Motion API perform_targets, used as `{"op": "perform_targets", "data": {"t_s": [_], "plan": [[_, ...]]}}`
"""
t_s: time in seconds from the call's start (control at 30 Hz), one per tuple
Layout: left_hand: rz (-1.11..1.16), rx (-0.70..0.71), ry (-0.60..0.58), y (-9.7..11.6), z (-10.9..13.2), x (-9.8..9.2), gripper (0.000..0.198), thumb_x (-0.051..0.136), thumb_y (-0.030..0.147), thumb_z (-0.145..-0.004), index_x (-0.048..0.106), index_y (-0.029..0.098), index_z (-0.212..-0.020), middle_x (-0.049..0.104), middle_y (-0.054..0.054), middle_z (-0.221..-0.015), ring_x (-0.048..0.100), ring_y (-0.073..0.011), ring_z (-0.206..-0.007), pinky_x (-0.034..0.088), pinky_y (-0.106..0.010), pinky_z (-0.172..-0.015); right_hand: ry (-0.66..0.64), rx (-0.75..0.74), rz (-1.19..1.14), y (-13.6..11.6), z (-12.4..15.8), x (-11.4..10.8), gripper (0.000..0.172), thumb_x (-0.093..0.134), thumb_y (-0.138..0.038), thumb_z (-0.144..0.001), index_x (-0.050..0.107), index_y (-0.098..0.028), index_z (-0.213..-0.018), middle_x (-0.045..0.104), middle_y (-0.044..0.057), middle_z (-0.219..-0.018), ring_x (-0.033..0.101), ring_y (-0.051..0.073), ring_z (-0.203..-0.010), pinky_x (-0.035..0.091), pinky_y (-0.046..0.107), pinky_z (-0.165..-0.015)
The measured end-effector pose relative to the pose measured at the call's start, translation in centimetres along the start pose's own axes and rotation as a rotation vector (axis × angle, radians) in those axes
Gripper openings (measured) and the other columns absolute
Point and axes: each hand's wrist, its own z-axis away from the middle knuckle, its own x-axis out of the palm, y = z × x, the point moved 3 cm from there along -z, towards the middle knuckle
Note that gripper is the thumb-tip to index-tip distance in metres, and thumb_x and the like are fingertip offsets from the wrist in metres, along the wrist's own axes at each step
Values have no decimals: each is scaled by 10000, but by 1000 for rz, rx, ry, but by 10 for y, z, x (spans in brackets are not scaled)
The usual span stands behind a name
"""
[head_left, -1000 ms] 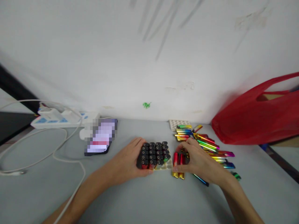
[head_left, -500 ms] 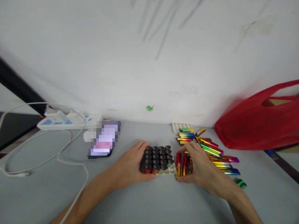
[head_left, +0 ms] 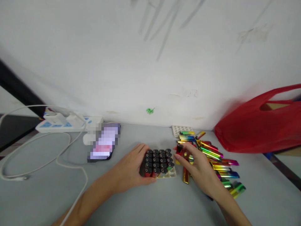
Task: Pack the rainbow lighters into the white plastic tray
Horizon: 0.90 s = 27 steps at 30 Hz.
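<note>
A cream tray (head_left: 171, 173) packed with several upright lighters (head_left: 158, 158), black caps up, stands on the grey table. My left hand (head_left: 131, 168) wraps round the tray's left side and steadies it. My right hand (head_left: 196, 164) is just right of the tray, its fingers pinched on a red lighter (head_left: 179, 150) held near the tray's far right corner. A red-and-gold lighter (head_left: 185, 175) lies on the table under that hand.
A heap of shiny multicoloured lighters (head_left: 216, 160) lies to the right, with an empty cream tray (head_left: 180, 129) behind it. A red plastic bag (head_left: 261, 125) sits far right. A phone (head_left: 103, 142), power strip (head_left: 66, 123) and white cable (head_left: 47, 157) lie left.
My right hand let go of the bunch of lighters it held beside the tray, rose with a single red one and moved toward the tray's far right corner. The left hand stayed.
</note>
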Motion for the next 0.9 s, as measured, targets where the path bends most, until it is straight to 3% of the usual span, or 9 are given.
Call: {"op": "perform_targets", "data": {"t_s": [0.13,0.2,0.27,0.37,0.5,0.6,0.9], "plan": [[0,4,2,0,0,0,508,968,270,-763,609,221,-1120,620,-93,-1268,601,-369,-1265,511,-499,-1081,78,124,-300,-1,2,9,334,686,-581,-1056,687,-249,-1028,703,35,-996,631,241,-930,490,353,-867],[-1,4,1,0,0,0,503,968,266,-762,609,223,-1111,623,-86,-1249,606,-365,-1257,510,-498,-1085,20,174,-476,-5,3,16,370,676,-603,-1061,655,-244,-971,645,2,-868,580,196,-786,468,316,-751],[2,7,2,0,0,0,500,967,259,-762,610,225,-1110,628,-76,-1229,615,-356,-1236,514,-488,-1077,-35,222,-675,-9,4,22,368,709,-595,-1042,644,-240,-972,555,-35,-772,464,150,-650,372,283,-612],[9,19,11,2,0,-1,477,953,253,-778,610,221,-1108,634,-67,-1209,625,-342,-1206,513,-479,-1076,-95,266,-867,-12,4,29,478,702,-644,-1014,619,-213,-824,395,-65,-662,286,121,-578,232,283,-544],[15,19,13,2,0,-1,440,931,290,-805,621,216,-1107,644,-62,-1190,630,-330,-1180,521,-460,-1059,-176,326,-1027,-13,5,37,650,623,-777,-971,444,-240,-650,264,-85,-602,162,113,-541,158,288,-498],[23,22,22,0,-1,0,445,931,296,-776,636,221,-1101,657,-50,-1172,638,-322,-1154,537,-433,-1028,-200,352,-1131,-13,5,39,644,677,-737,-941,385,-255,-627,198,-110,-568,95,99,-502,111,286,-462],[34,39,38,-5,-1,2,467,927,338,-788,623,229,-1125,652,-61,-1178,634,-335,-1162,536,-443,-1030,-166,378,-1209,-7,1,38,553,670,-573,-930,344,-274,-597,157,-126,-524,71,89,-449,98,276,-416]]}}
